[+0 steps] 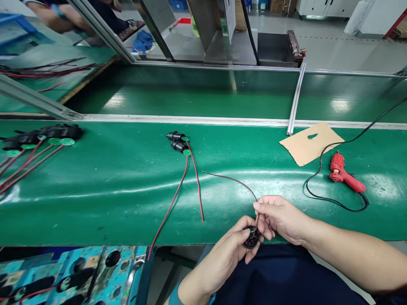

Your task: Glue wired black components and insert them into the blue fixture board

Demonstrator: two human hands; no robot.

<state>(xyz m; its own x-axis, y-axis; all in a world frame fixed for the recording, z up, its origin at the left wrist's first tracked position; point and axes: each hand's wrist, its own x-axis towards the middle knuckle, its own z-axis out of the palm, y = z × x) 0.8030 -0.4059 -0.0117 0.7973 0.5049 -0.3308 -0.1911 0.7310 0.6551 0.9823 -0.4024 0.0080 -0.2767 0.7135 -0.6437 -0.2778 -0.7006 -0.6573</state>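
Near the table's front edge my left hand (233, 241) holds a round black part (251, 237) between thumb and fingers, its open face upward. Just to the right, my right hand (280, 216) pinches a thin dark red wire (233, 178) close to that part; the wire's free end curves away to the left over the green mat. Two black parts with green ends (179, 142) lie at the middle of the mat, red wires trailing from them toward the front. Several similar black parts (63, 133) with red wires sit in a row at the far left.
A red glue gun (345, 173) with a black cord lies at the right, by a piece of cardboard (311, 143). Metal rails (190, 120) cross behind the green mat (121, 182). A blue fixture (121, 271) is at the lower left. Another person's arm (60, 19) shows at the upper left.
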